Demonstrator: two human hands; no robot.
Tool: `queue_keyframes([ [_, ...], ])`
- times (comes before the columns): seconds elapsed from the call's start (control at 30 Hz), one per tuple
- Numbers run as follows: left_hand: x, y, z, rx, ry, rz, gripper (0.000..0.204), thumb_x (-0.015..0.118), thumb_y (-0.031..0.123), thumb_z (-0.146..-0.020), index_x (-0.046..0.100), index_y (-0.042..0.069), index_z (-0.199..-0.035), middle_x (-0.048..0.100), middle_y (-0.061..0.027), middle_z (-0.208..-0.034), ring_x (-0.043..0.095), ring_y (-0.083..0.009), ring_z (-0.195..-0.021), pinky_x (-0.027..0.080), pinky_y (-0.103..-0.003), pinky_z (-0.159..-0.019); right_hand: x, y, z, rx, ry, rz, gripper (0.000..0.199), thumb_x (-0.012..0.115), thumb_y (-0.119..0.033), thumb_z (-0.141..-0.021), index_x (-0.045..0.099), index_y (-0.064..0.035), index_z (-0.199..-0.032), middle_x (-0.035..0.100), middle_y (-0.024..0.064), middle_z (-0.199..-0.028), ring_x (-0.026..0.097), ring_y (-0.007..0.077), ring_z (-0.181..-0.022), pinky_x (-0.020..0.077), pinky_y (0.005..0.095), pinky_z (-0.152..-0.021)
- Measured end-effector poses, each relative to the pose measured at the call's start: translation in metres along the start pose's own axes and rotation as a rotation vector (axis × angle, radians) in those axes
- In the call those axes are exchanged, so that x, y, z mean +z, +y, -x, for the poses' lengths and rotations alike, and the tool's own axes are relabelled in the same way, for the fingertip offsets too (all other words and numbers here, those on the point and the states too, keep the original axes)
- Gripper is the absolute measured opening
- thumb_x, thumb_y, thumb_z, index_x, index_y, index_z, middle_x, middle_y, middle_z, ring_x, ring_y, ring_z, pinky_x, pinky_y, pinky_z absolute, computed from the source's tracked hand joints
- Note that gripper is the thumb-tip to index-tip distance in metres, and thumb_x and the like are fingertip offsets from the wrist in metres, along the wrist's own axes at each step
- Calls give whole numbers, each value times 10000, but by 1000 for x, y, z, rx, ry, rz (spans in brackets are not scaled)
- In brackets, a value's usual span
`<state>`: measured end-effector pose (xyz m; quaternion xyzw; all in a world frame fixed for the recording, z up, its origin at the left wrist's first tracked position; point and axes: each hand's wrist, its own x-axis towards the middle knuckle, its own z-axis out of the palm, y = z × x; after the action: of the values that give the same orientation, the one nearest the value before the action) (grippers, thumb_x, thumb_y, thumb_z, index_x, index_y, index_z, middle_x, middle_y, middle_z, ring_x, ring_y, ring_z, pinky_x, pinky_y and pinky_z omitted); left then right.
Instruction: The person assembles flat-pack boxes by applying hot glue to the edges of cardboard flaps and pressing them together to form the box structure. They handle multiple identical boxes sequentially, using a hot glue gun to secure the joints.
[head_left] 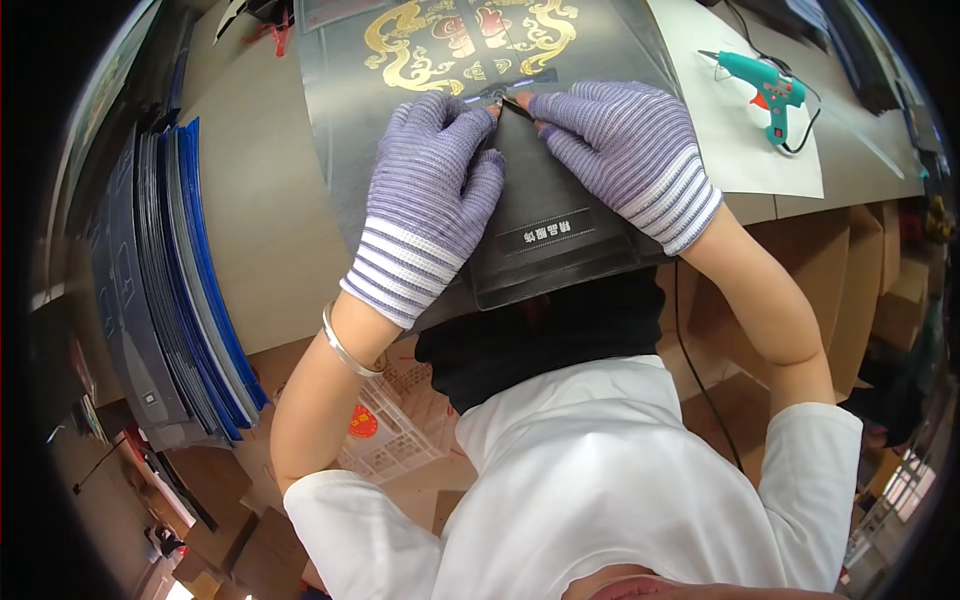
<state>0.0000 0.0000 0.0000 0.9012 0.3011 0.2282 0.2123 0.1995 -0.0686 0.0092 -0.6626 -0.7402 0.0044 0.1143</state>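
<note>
Work with the dark printed bag [528, 170] lying flat on the grey table [260, 200], directly in front of the body and reaching to the near edge. Pinch the black strip [517, 106] at the bag's middle between thumb and forefinger of the right hand [615, 145], as now, and guide its tip in small moves beside the small round fitting [498, 95]. Brace with the left hand [425, 175], fingertips just left of the fitting; cannot tell whether pinching there or only pressing. Bring the fingertips of both hands close together, without covering the fitting, and pull gently to avoid creasing the thin sheet or tearing around the hole. Rest the wrists low for steadiness, and watch for the far layer bunching.

As for looks: smooth, charcoal to black, slightly glossy, with gold scrolling motifs [405, 72] and red-and-gold figures on the far half. Near half plainer and darker, with a white-printed label [548, 232] between dotted lines, plus rounded corners at the near edge. Apparently soft and thin, so likely to slide or wrinkle under uneven pressure.
</note>
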Motion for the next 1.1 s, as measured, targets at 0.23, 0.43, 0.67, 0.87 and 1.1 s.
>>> queue_keyframes([
  [0.23,1,-4,3,37,83,36,295,657,79,-819,674,-2,-1102,606,-188,-1006,580,-346,-933,497,-431,-852,-3,-12,-1,1,-19,70,300,578,-297,-926,667,-191,-1193,712,35,-1071,687,240,-949,561,409,-796],
  [0.43,9,-5,2,40,101,40,311,647,67,-820,662,-13,-1120,605,-197,-1015,576,-351,-954,493,-435,-862,7,0,-1,-27,45,-41,312,575,-307,-934,662,-194,-1212,714,41,-1056,689,250,-933,565,403,-811],
  [0.67,13,-6,-6,-12,91,46,283,668,78,-854,670,-8,-1124,611,-183,-1054,604,-308,-948,502,-376,-851,11,8,-6,-44,114,-127,268,607,-303,-919,705,-182,-1137,722,78,-1019,693,274,-895,563,402,-790],
  [0.87,-32,-27,-1,-394,322,-364,520,775,337,-778,609,-24,-1114,610,-226,-1134,592,-371,-1071,500,-426,-927,-34,30,7,122,237,-556,249,632,-152,-905,703,-36,-1113,728,119,-853,663,166,-716,516,288,-677],
  [1.1,-46,-49,1,-827,139,-89,501,741,436,-783,702,-10,-1010,706,-216,-994,684,-350,-930,543,-400,-862,-19,84,58,76,294,-504,238,587,-117,-990,697,-58,-1193,533,-45,-779,416,12,-651,345,181,-577],
])
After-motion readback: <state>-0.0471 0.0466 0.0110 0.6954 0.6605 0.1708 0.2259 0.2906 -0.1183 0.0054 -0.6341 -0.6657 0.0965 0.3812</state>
